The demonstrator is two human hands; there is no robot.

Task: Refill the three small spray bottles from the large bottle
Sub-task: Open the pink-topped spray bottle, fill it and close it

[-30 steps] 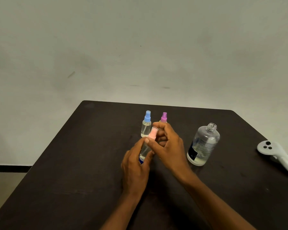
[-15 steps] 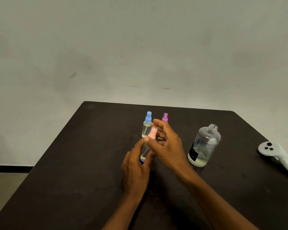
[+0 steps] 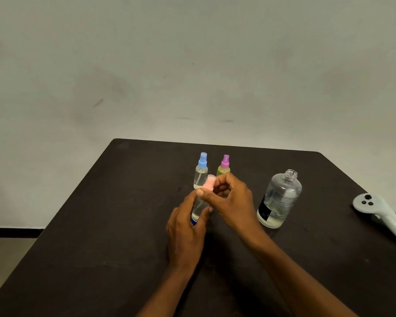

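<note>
Rt hand fingers have crept round the pink cap, baring the purple-capped btl behind; thumb + fingers pinch that cap. Lt hand grips the 3rd small btl at mid table. Blue-capped btl stands just behind. Large btl, uncapped, stands apart to the rt.

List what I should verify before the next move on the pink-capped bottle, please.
1. Left hand grips the pink-capped bottle by its body: ok.
2. Right hand pinches the pink cap: ok.
3. Whether the pink cap is loose: cannot tell.
4. Large bottle upright, mouth uncapped: ok.
5. Liquid left inside it: ok, though low.
6. Blue-capped bottle and purple-capped bottle upright behind the hands: ok.
</note>
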